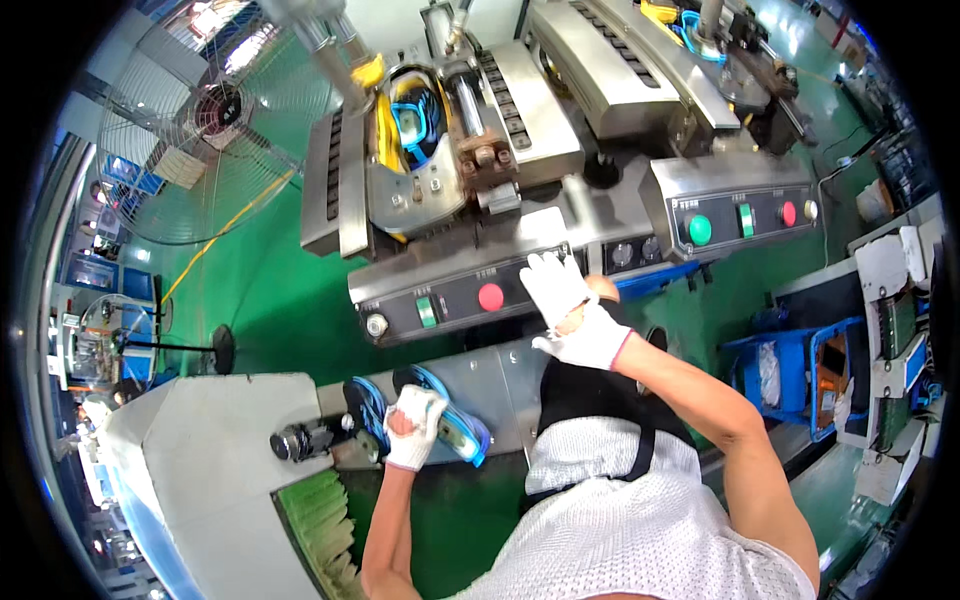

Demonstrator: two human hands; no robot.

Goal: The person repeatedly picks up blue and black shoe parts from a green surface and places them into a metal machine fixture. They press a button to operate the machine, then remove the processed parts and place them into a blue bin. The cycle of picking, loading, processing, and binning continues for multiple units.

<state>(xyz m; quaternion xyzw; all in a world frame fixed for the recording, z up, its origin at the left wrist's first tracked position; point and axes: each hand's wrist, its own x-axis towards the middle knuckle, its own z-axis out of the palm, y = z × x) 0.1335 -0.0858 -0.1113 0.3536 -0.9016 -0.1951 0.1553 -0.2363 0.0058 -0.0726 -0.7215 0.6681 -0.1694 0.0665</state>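
My left hand (413,428), in a white glove, is closed at the near side of a shoe (450,415) with blue straps, lying on a grey metal ledge. A similar dark and blue shoe (368,405) lies just left of it. My right hand (575,310), also gloved, has its fingers stretched out flat at the right end of a control panel (455,298). It covers part of that panel, so I cannot tell if it presses anything. Beyond the panel, a blue and yellow shoe-shaped piece (412,120) sits in a metal press (415,200).
A second panel (735,212) with green and red buttons stands to the right. At the left is a wire-caged fan (215,110). A black cylindrical fitting (300,440) juts beside the shoes, above a green brush-like strip (318,520). A blue crate (790,380) stands right.
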